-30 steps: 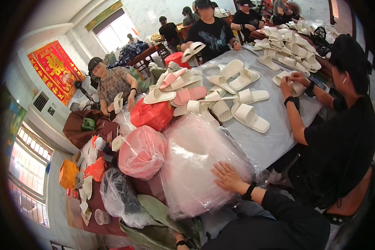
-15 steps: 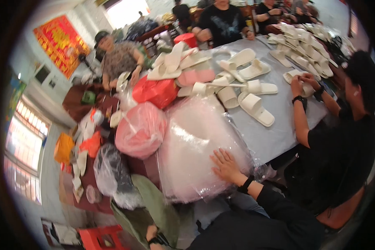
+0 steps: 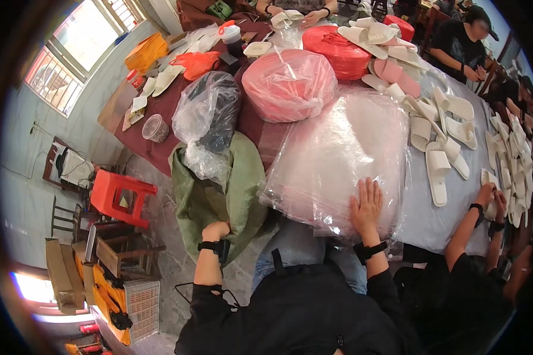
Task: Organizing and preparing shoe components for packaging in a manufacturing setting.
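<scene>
My right hand (image 3: 368, 208) lies flat with its fingers spread on a thick stack of clear plastic bags (image 3: 343, 148) at the table's near edge. To the left, my left hand (image 3: 217, 230) is closed on the rim of a green woven sack (image 3: 249, 192), which hangs open beside the table. A clear plastic bag with dark contents (image 3: 210, 109) rests at the sack's mouth, on the table edge. Behind the stack sit a pink plastic-wrapped roll (image 3: 290, 86) and a red roll of plastic tape (image 3: 340, 53).
White slippers (image 3: 437, 171) lie on the grey table cover at right, with a larger slipper heap (image 3: 515, 160) beyond. A co-worker's hands (image 3: 491, 195) hold a slipper there. A round plastic tub (image 3: 155, 128) stands at left; a red stool (image 3: 121, 198) is on the floor.
My view has swung left and down, so the table appears shifted right and more floor shows. My right hand stays flat on the bags; my left stays at the sack.
</scene>
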{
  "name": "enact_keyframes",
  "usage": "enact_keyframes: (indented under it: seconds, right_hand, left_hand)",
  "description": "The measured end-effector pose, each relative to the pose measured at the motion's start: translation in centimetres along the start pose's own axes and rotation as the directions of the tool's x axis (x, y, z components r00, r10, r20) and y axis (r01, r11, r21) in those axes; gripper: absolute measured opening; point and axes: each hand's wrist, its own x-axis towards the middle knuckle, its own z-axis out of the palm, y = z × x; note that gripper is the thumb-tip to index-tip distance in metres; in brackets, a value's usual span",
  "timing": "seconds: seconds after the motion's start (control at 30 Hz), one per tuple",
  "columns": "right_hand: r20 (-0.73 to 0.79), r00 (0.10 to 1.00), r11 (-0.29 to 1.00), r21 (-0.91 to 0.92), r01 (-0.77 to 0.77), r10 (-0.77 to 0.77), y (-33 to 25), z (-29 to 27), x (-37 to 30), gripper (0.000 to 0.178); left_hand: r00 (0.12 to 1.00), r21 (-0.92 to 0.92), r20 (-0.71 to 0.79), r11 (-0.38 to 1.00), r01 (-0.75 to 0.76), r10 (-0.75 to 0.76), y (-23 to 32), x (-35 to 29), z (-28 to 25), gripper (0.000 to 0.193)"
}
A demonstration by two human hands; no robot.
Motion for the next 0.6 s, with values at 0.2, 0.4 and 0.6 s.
enact_keyframes:
  seconds: [0.2,0.4,0.6]
  right_hand:
    - [0.015,1.0,1.0,0.027,0.003,-0.003,-0.5,-0.5,-0.1,0.052]
    - [-0.006,1.0,1.0,0.017,0.019,-0.019,-0.9,0.1,0.2,0.051]
    - [-0.008,1.0,0.999,0.038,-0.021,0.021,-0.9,-0.9,0.5,0.051]
  left_hand:
    - [0.983,-0.247,0.176,0.965,0.089,-0.045,-1.2,0.1,0.8,0.048]
    - [0.964,-0.727,0.045,0.671,-0.15,0.263,0.4,1.4,-0.2,0.046]
    - [0.916,-0.595,0.01,0.739,-0.316,0.4,3.0,-1.5,-4.1,0.057]
